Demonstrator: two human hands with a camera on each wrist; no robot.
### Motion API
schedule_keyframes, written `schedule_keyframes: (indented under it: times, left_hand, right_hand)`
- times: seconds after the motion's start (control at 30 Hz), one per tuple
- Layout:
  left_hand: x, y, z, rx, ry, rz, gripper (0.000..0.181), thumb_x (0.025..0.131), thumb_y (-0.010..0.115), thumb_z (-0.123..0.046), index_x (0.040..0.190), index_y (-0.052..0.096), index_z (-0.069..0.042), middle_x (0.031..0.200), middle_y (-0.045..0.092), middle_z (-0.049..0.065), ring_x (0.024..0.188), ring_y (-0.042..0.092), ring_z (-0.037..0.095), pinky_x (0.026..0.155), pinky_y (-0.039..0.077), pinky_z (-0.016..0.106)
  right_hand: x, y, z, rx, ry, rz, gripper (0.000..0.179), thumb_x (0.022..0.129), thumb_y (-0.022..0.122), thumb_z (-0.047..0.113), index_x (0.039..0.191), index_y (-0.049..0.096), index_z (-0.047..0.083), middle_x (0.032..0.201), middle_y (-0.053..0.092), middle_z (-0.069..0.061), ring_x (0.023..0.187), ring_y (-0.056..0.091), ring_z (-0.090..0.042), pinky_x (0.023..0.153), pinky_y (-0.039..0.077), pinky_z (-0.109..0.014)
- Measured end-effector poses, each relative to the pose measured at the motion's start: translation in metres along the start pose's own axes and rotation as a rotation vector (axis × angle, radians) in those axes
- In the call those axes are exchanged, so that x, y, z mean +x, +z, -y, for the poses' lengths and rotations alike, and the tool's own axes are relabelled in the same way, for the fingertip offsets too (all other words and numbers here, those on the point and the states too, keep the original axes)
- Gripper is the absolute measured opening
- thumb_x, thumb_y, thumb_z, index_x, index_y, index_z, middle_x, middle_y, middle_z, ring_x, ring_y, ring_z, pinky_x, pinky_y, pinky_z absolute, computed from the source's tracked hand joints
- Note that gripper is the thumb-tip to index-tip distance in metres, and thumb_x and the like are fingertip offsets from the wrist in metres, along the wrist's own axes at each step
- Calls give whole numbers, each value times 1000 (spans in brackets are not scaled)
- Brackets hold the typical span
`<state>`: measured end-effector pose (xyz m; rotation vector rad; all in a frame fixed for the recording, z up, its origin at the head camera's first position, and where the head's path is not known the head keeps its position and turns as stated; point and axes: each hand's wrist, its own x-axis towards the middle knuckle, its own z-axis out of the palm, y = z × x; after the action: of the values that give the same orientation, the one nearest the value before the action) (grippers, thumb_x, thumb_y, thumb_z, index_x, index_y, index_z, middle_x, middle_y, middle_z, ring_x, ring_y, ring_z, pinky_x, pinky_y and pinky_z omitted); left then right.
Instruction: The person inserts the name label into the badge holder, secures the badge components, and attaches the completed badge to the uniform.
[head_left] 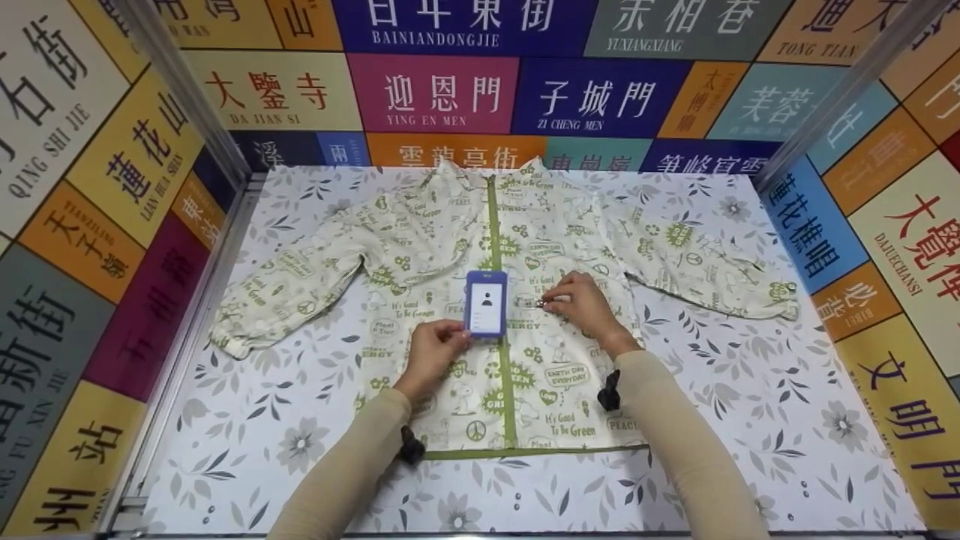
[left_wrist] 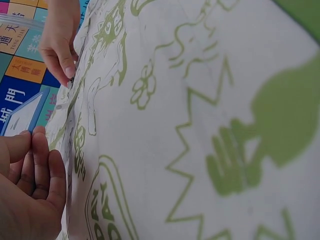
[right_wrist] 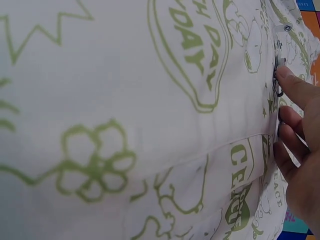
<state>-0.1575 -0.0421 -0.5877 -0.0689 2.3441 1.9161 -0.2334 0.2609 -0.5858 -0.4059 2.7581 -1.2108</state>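
Observation:
A white jacket (head_left: 465,405) with green print lies spread flat, its sleeves out to both sides. Over its green front strip is a blue badge holder (head_left: 486,304) with a white card in it. My left hand (head_left: 431,356) pinches the holder's lower left corner between thumb and fingers; the left wrist view shows the blue edge (left_wrist: 37,112) at the fingertips. To the right of the badge, my right hand (head_left: 585,304) pinches a small metal clip (right_wrist: 280,77). A clear strap with a snap (right_wrist: 287,28) extends from this clip, close over the jacket's fabric.
The table (head_left: 750,420) has a white cover with grey flowers and leaves. Panels with colourful place-name signs (head_left: 450,94) stand at the back and both sides. A metal rail (head_left: 172,337) runs along the left edge.

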Motion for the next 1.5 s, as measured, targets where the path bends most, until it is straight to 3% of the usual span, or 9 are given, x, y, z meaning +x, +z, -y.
schedule_keyframes:
  times: [0.27, 0.47, 0.57, 0.73, 0.87, 1.07, 1.3, 1.5]
  left_hand:
    - [1, 0, 2, -35, 5, 19, 14, 88, 72, -7, 100, 75, -2, 87, 75, 15, 70, 66, 10, 65, 55, 21]
    - [1, 0, 3, -45, -2, 24, 19, 89, 72, -8, 104, 74, 2, 92, 75, 22, 74, 71, 19, 64, 55, 21]
    - [1, 1, 3, -60, -9, 23, 19, 88, 72, -7, 104, 74, 3, 92, 74, 23, 76, 71, 21, 64, 56, 21]
    - [0, 2, 3, -75, -19, 16, 15, 87, 72, -6, 100, 75, 0, 87, 75, 18, 70, 68, 13, 64, 55, 21]
    - [0, 2, 3, -62, -11, 15, 14, 86, 73, -8, 99, 76, -3, 83, 74, 11, 69, 65, 10, 65, 55, 22]
    - [0, 2, 3, -38, 4, 23, 13, 86, 72, -9, 98, 76, -4, 82, 74, 8, 69, 63, 10, 65, 54, 22]
    - [1, 5, 0, 12, -2, 20, 13, 86, 74, -9, 97, 77, -5, 85, 74, 8, 71, 61, 10, 65, 53, 21]
    - [0, 8, -4, 40, -1, 48, 12, 86, 74, -10, 97, 77, -6, 85, 74, 9, 70, 59, 10, 65, 51, 20]
  right_hand:
    - [1, -1, 1, -65, -23, 2, 15, 89, 74, 22, 100, 78, 13, 108, 59, -5, 104, 49, -23, 93, 44, -45]
    - [3, -1, 2, -63, -36, 7, 13, 89, 74, 21, 98, 77, 12, 105, 61, -4, 102, 49, -23, 92, 44, -45]
    - [3, -2, 3, -52, -26, 22, 12, 89, 74, 20, 97, 76, 12, 104, 61, -4, 101, 49, -23, 93, 44, -45]
    - [2, -6, 7, -26, 35, 81, 12, 92, 70, 19, 101, 70, 11, 103, 63, -5, 96, 55, -22, 91, 48, -43]
    - [3, -12, 14, 56, 96, 104, 12, 93, 68, 15, 104, 64, 10, 106, 65, -7, 96, 63, -20, 85, 53, -39]
    - [6, -18, 21, 172, 108, 64, 17, 93, 69, 16, 107, 67, 8, 107, 68, -10, 94, 63, -21, 81, 54, -39]
    - [15, -20, 18, 376, 129, 4, 32, 91, 71, 20, 115, 69, 0, 111, 71, -15, 93, 65, -14, 93, 54, -50]
    - [26, -21, 24, 470, 176, -34, 41, 91, 71, 27, 120, 67, -3, 106, 76, -1, 103, 71, -21, 99, 53, -49]
